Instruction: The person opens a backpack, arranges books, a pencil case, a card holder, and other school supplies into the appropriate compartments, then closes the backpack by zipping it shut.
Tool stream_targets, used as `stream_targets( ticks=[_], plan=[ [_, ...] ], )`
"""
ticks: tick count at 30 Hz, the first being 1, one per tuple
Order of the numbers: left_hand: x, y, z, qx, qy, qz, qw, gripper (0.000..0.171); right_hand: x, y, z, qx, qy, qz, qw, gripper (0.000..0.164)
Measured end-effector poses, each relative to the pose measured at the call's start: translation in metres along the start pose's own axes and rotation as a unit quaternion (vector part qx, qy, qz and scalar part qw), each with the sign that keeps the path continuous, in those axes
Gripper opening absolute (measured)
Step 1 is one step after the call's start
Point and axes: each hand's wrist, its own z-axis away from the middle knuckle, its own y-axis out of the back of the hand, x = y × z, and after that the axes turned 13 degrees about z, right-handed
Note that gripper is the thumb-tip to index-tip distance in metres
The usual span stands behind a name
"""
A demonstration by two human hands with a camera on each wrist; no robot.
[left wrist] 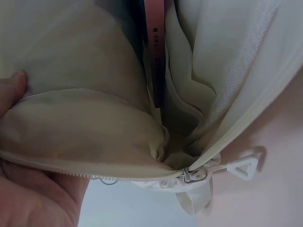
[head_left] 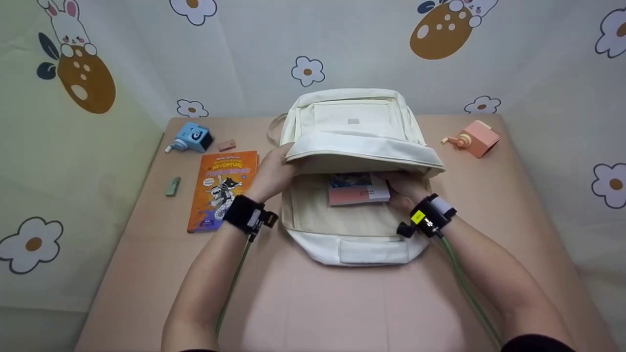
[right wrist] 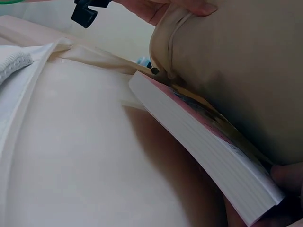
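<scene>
A cream-white backpack (head_left: 359,144) lies on the table with its main opening spread wide. My left hand (head_left: 275,173) grips the raised edge of that opening; in the left wrist view, the thumb is inside the bag and the fingers are outside. Partly inside the opening is a thick book (head_left: 359,194) with a pink, white and dark blue cover. My right hand (head_left: 403,188) holds this book by its right end, with the thumb on the cover. The bag's upper flap hides the book's far part. A zipper pull (left wrist: 244,166) hangs by the opening's corner.
An orange comic book (head_left: 215,178) lies left of the backpack. Around it are a blue crank sharpener (head_left: 193,137), a pink eraser (head_left: 227,145) and a green eraser (head_left: 172,187). At the back right stands a pink crank sharpener (head_left: 478,139). Patterned curtains (head_left: 254,49) border the table.
</scene>
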Motion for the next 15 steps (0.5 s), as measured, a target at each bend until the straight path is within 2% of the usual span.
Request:
stream_targets(
  ticks=[4,8,10,13,15],
  plan=[
    [0.0,0.0,0.0,-0.001,0.002,0.003,1.0,0.03,-0.001,-0.003,-0.005,0.033,0.031,0.017,0.999,0.05],
    [0.001,0.0,-0.001,-0.001,0.003,0.006,1.0,0.028,-0.001,-0.003,-0.009,0.085,0.05,0.096,0.991,0.041],
    [0.002,0.0,-0.001,0.001,0.005,0.008,1.0,0.028,-0.002,-0.002,-0.011,0.104,0.053,0.135,0.984,0.037],
    [0.003,0.0,-0.001,0.002,0.006,0.009,0.9999,0.03,-0.003,-0.002,-0.014,0.106,0.048,0.202,0.972,0.029],
    [0.003,0.001,-0.001,0.004,0.009,0.01,0.9999,0.035,-0.004,0.0,-0.014,0.115,0.051,0.283,0.951,0.028]
  ],
)
